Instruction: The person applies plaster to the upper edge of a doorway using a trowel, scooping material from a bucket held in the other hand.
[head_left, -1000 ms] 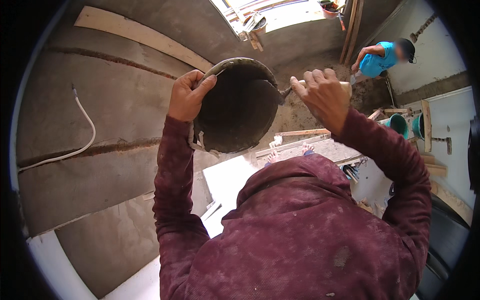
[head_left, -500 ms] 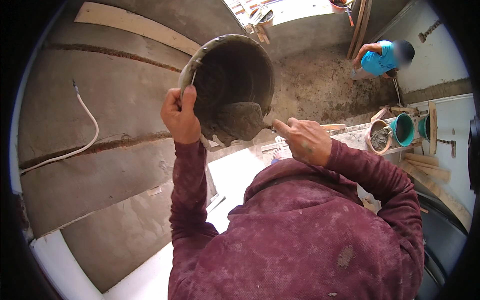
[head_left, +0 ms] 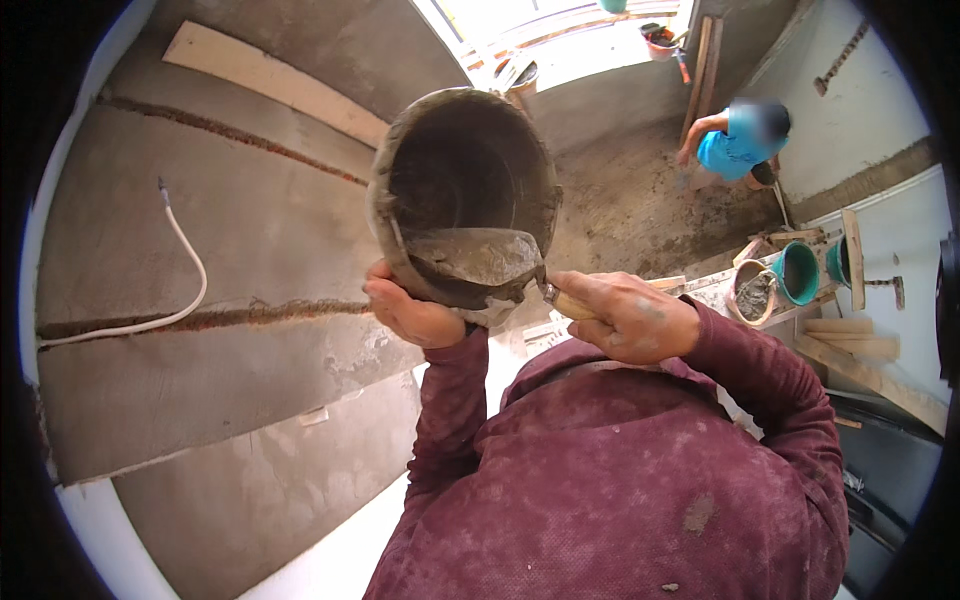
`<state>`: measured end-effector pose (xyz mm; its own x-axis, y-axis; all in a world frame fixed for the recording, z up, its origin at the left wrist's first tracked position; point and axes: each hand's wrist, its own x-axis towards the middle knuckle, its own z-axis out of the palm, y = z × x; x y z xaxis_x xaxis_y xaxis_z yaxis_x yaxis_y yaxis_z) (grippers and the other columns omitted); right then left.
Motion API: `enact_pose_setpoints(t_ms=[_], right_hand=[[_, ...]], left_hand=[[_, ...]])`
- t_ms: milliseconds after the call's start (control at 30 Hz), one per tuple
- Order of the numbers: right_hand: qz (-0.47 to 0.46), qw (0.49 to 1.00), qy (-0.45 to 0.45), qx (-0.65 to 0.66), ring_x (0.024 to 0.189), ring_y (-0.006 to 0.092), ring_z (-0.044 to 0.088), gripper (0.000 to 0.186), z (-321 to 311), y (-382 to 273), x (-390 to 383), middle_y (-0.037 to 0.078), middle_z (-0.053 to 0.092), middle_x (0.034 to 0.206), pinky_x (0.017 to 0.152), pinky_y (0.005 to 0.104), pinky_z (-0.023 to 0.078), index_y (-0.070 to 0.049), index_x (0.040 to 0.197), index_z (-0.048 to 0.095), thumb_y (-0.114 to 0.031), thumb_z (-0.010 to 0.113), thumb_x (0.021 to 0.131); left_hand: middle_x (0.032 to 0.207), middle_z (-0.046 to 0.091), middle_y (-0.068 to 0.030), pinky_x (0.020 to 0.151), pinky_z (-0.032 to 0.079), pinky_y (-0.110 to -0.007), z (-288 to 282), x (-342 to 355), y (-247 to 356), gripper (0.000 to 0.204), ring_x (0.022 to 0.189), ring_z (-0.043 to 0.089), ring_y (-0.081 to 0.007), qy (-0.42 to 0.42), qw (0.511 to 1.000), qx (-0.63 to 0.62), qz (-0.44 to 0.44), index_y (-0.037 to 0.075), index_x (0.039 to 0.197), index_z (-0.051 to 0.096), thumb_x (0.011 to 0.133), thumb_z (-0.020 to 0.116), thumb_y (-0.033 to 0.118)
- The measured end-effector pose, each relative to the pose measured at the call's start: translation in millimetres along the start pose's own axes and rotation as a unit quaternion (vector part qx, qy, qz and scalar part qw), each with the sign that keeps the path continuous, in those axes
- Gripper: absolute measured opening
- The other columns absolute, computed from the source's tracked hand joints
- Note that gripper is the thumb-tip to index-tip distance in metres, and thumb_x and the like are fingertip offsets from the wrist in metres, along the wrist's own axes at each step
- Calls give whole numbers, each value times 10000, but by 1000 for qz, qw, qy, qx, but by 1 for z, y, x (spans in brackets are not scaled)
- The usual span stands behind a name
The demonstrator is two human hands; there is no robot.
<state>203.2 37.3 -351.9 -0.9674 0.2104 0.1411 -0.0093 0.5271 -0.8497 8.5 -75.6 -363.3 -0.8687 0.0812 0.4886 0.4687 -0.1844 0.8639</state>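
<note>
A mortar-caked bucket (head_left: 375,200) is tipped with its dark mouth toward me. My left hand (head_left: 418,318) cups the bucket's lower left side from below, its fingers partly hidden against the wall. In my right hand (head_left: 640,318) is a trowel, gripped by its wooden handle (head_left: 568,303). The wet grey trowel blade (head_left: 480,256) lies across the lower part of the bucket's mouth. Wet mortar clings along the lower rim beside the blade.
At right, a bucket of mortar (head_left: 752,292) and a green bucket (head_left: 798,272) stand on a plank. A person in a blue shirt (head_left: 730,145) bends near the far wall. A white hose (head_left: 200,262) sticks out from the grooved, plastered wall at left.
My left hand has gone from the bucket's left rim to its lower side. The bucket has shifted slightly right. My right hand has turned, showing the trowel handle.
</note>
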Motion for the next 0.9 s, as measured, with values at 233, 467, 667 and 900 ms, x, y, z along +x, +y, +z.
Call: enact_pose_setpoints(t_ms=[233, 467, 667, 900], right_hand=[[26, 912, 69, -403, 704, 218, 608, 386, -64, 8, 21, 131, 570, 794, 573, 354, 489, 19, 1206, 499, -96, 540, 840], [-79, 728, 86, -676, 744, 182, 589, 292, -45, 10, 84, 59, 560, 800, 592, 321, 460, -37, 1100, 595, -151, 551, 835], [17, 768, -83, -634, 712, 200, 596, 188, -3, 1, 73, 74, 553, 749, 562, 342, 462, -24, 872, 556, -185, 590, 783], [-47, 948, -27, -314, 735, 318, 623, 309, 24, 30, 61, 159, 571, 794, 644, 413, 496, 5, 1048, 542, -132, 590, 775]], left_hand=[[763, 538, 23, 632, 385, -195, -9, 75, -6, 183, 701, 467, -57, -170, 976, -13, -134, 36, 810, 558, 925, 581, 176], [688, 488, 93, 537, 307, -161, 5, 99, 9, 172, 608, 393, 3, -374, 910, 6, -180, 51, 772, 589, 883, 662, 160], [644, 422, 111, 506, 243, -171, 7, 93, 10, 159, 573, 310, 7, -381, 917, 38, -109, 40, 766, 594, 845, 701, 126], [682, 450, 96, 561, 271, -163, -8, 72, 11, 161, 612, 344, -5, -350, 933, 43, -76, 60, 747, 566, 861, 669, 110]])
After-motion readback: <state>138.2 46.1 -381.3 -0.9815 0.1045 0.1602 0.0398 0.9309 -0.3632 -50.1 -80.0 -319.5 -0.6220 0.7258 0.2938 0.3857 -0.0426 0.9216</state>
